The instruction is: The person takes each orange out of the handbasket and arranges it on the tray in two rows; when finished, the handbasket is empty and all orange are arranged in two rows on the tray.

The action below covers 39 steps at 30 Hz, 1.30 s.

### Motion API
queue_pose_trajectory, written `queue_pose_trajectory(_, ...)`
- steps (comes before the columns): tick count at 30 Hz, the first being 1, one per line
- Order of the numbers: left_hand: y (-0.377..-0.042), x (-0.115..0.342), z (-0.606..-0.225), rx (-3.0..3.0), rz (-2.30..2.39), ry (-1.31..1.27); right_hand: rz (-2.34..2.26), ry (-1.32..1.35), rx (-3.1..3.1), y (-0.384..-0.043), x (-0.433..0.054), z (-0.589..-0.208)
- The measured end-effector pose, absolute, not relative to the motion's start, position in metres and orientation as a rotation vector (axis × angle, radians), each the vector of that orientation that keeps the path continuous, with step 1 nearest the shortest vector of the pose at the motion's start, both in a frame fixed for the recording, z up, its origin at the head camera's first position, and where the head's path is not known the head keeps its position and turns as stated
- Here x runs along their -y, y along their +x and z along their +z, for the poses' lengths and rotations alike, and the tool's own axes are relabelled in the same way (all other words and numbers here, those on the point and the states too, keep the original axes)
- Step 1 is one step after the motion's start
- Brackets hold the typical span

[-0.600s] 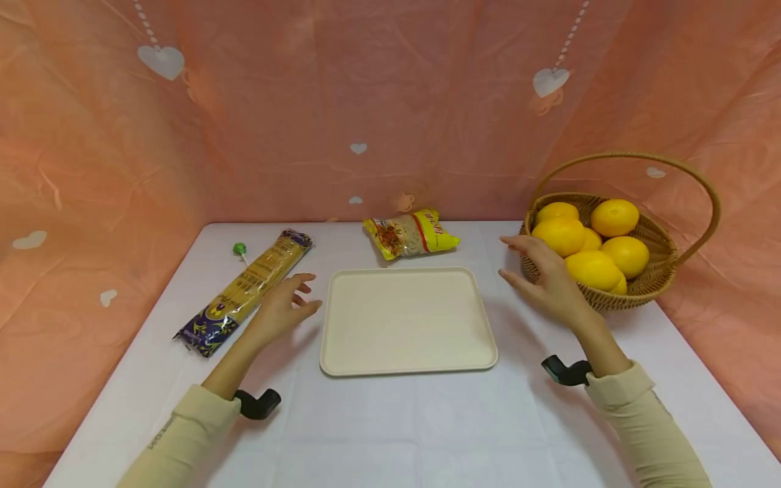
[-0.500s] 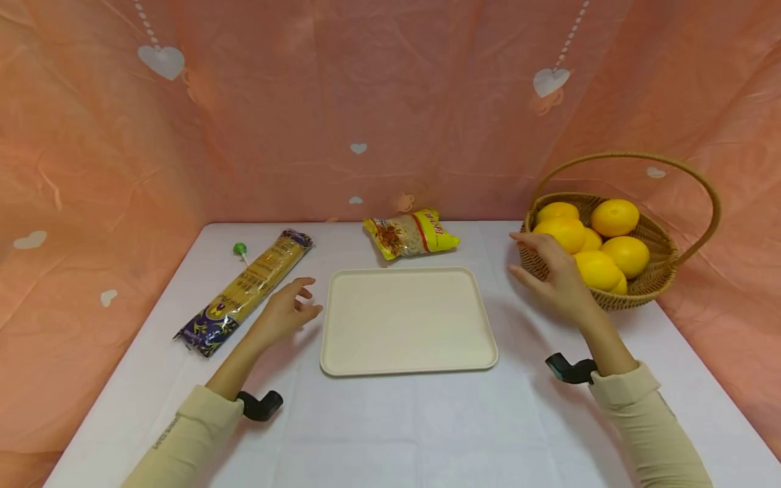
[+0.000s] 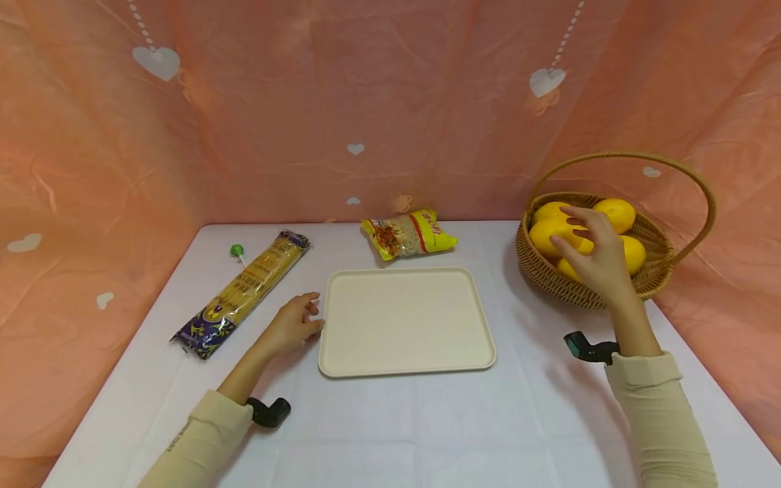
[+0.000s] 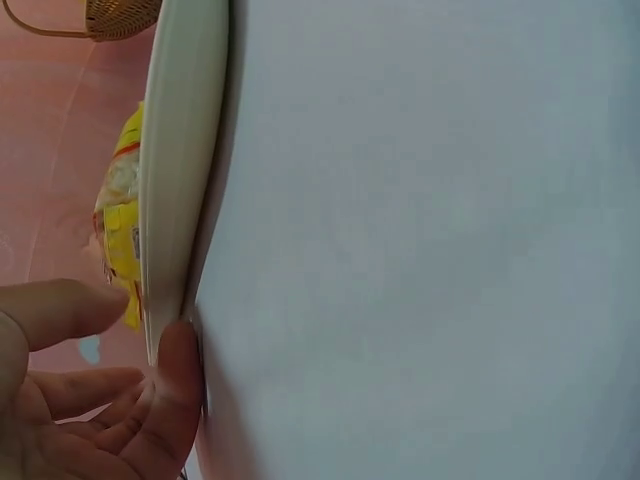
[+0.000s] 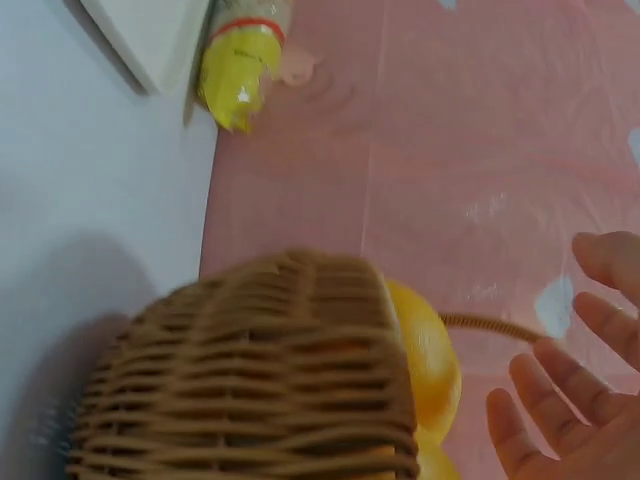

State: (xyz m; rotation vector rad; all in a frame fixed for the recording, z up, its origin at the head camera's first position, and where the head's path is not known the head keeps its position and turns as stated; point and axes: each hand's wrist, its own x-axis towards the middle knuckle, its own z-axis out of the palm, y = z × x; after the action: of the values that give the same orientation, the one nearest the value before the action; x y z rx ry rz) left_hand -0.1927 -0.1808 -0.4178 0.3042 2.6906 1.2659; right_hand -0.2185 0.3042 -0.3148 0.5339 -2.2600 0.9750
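Observation:
At the left rim of the beige tray (image 3: 407, 322) is my left hand (image 3: 291, 327), its thumb and fingers apart. In the left wrist view its fingertips (image 4: 180, 350) lie against or very near the tray's edge; actual contact is hard to tell. Over the wicker basket (image 3: 549, 281) hovers my right hand (image 3: 601, 261), fingers spread and nothing held. Several yellow lemons (image 3: 552, 235) fill the basket, some hidden behind that hand. The right wrist view has the right hand (image 5: 575, 400) apart from the lemons (image 5: 425, 355), beyond the basket's woven side (image 5: 250, 390).
Left of the tray lies a long pack of spaghetti (image 3: 244, 295), with a green lollipop (image 3: 237, 251) beside it. A yellow snack bag (image 3: 409, 235) sits behind the tray. The basket's tall handle (image 3: 628, 154) arches above the lemons. A pink curtain (image 3: 390, 102) hangs behind the white table.
My right hand has moved right, from beside the basket's left side to above the lemons. The left hand has shifted slightly down and right, to the tray's rim.

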Motion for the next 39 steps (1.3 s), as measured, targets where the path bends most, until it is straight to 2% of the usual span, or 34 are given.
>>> queue_pose_trajectory(17,-0.191,0.174,-0.425,-2.560,1.390,0.296,0.949,0.345,2.596,-0.230,-0.328,-0.306)
queue_pose_trajectory(39,-0.193,0.178,-0.422,-2.513,1.407,0.292,0.815,0.559,2.901,-0.241,-0.339,-0.284)
